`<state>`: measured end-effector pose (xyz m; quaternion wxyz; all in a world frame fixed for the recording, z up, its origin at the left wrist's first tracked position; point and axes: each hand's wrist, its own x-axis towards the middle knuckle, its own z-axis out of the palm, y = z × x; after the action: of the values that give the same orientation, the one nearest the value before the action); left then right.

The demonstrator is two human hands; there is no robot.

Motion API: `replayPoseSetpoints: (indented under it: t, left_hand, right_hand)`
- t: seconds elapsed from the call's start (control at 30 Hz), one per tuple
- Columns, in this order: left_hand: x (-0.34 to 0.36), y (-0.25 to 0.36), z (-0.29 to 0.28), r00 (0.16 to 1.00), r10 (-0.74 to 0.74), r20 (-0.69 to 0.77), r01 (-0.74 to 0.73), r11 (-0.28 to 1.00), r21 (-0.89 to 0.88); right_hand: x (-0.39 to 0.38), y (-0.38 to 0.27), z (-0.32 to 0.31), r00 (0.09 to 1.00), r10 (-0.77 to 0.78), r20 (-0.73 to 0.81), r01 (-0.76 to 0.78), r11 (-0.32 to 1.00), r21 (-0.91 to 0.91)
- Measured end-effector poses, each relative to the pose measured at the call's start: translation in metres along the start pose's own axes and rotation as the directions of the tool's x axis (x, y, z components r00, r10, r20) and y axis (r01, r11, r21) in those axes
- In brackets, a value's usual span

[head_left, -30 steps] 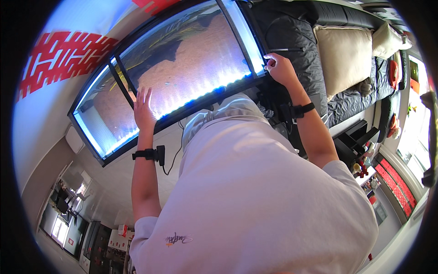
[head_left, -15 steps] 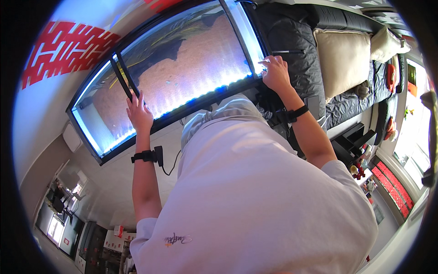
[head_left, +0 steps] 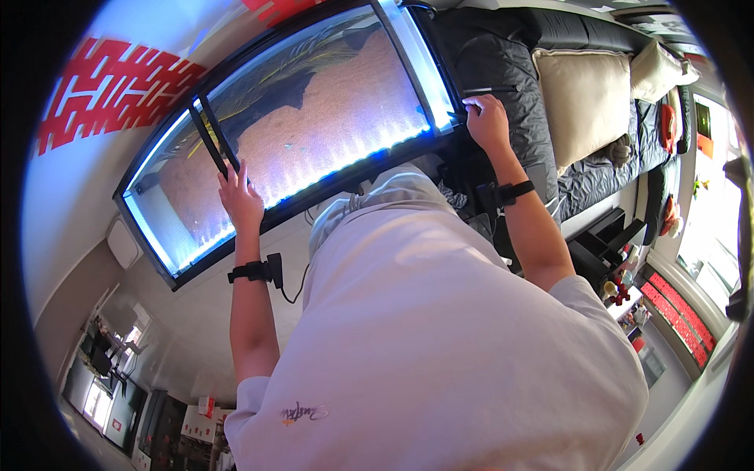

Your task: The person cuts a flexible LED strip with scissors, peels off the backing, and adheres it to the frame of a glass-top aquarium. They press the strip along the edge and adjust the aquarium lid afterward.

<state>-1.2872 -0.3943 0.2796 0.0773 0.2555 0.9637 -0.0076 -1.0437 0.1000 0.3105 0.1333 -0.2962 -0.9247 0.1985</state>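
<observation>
- Rests the left hand [head_left: 242, 202] at the near rim of a lit aquarium [head_left: 330, 191], fingers slightly spread around the near ends of two dark crossbars [head_left: 212, 129]; cannot tell whether pinching either bar.
- Holds the right hand [head_left: 488, 124] at the aquarium's near right corner, fingers bent and drawn close together; cannot tell whether pinching anything or touching the frame.
- Has the aquarium stretching from left of the left fingers to just beside the right fingertips, glowing blue-white along its edges.
- Shows a sandy-brown bed [head_left: 322, 118] inside, beyond and between both sets of fingers.
- Has a third crossbar [head_left: 404, 67] left of and beyond the right fingers.
- Wears a black strap [head_left: 253, 271] on the left wrist, nearer than the fingers.
- Has a black sofa [head_left: 499, 59] beyond the right fingers, with a beige cushion [head_left: 585, 106] farther right.
</observation>
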Motion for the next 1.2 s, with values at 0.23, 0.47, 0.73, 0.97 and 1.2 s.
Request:
replayPoseSetpoints:
  t: [0.23,0.47,0.73,0.97,1.2]
  left_hand:
    - [0.002,0.003,-0.004,1.000,0.023,-0.017,-0.023,1.000,-0.008]
    - [0.005,0.017,-0.007,0.994,0.063,-0.087,-0.071,0.994,-0.085]
    - [0.009,0.052,-0.016,0.990,0.104,-0.097,-0.120,0.977,-0.179]
    - [0.010,0.075,-0.021,0.999,0.047,-0.015,-0.049,0.988,-0.145]
    - [0.011,0.082,-0.020,1.000,0.028,-0.007,-0.028,0.988,-0.151]
  right_hand:
    - [-0.004,0.005,-0.007,0.995,0.102,-0.008,-0.101,0.994,0.034]
    - [-0.008,-0.019,-0.007,0.999,-0.047,0.008,0.047,0.998,0.032]
    - [0.017,0.000,-0.015,0.984,0.158,-0.077,-0.146,0.979,0.144]
    - [0.032,-0.003,-0.001,0.982,0.180,0.061,-0.189,0.957,0.218]
    - [0.062,-0.014,0.009,0.982,0.151,0.110,-0.174,0.954,0.243]
